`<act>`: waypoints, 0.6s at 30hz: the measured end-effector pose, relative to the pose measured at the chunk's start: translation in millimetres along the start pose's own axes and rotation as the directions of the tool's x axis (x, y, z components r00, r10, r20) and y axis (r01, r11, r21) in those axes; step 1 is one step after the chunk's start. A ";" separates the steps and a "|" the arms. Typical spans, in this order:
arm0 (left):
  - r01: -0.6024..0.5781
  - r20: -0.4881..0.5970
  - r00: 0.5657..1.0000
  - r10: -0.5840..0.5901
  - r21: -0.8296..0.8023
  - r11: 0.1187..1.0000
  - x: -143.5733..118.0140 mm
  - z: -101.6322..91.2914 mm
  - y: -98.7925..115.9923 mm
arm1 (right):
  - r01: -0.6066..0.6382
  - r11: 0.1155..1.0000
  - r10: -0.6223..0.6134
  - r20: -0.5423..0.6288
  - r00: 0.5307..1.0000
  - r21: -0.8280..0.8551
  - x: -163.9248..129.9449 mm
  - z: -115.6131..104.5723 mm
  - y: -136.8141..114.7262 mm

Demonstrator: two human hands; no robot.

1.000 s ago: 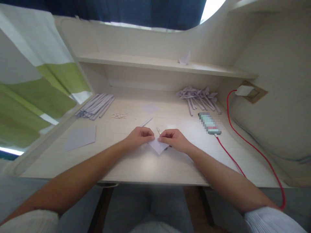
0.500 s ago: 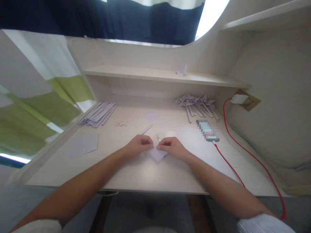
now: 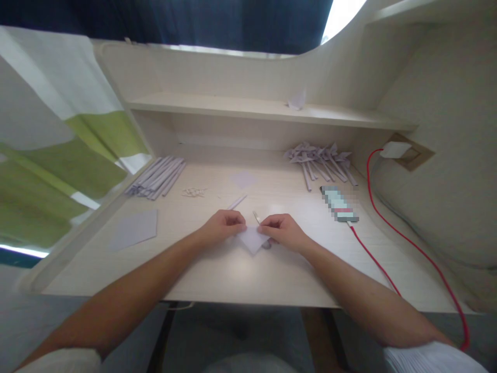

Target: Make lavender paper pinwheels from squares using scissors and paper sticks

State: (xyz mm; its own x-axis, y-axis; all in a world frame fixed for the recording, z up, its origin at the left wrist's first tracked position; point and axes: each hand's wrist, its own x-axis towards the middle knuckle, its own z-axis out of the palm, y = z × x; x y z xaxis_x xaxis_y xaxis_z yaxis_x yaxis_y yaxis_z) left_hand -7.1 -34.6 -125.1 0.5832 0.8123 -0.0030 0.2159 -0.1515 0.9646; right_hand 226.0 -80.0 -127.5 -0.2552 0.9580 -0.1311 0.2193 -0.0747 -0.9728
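A small pale lilac paper piece (image 3: pixel 252 240) lies on the light wooden desk (image 3: pixel 233 269), folded to a point facing me. My left hand (image 3: pixel 221 227) pinches its upper left edge, and my right hand (image 3: pixel 282 231) pinches its upper right edge. The fingertips of both hands almost meet above the paper. A thin paper stick (image 3: pixel 236 201) lies just beyond my left hand, and a small metal tip (image 3: pixel 256 217) shows between my hands.
Rolled paper sticks (image 3: pixel 156 176) lie in a bundle at the back left, with small white bits (image 3: pixel 193 192) beside them. Flat lilac sheets (image 3: pixel 134 230) rest at left. Several paper pinwheels (image 3: pixel 320 158) sit back right, near a phone (image 3: pixel 339 203) on a red cable (image 3: pixel 392 233).
Both hands stay on the folded paper with only slight finger shifts. The camera view tilted up and then back down a little.
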 end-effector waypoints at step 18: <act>0.015 -0.017 1.000 -0.016 -0.027 1.000 -1.3 -6.8 11.4 | 0.020 0.998 -0.020 0.014 1.000 -0.059 -0.3 -6.2 -0.5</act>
State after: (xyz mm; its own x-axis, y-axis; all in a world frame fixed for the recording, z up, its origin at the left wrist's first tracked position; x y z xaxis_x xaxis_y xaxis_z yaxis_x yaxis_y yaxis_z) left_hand -10.7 -33.6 -112.3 0.5661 0.8242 -0.0134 0.2033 -0.1239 0.9713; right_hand 231.8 -78.5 -125.8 -0.2726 0.9553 -0.1147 0.2696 -0.0386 -0.9622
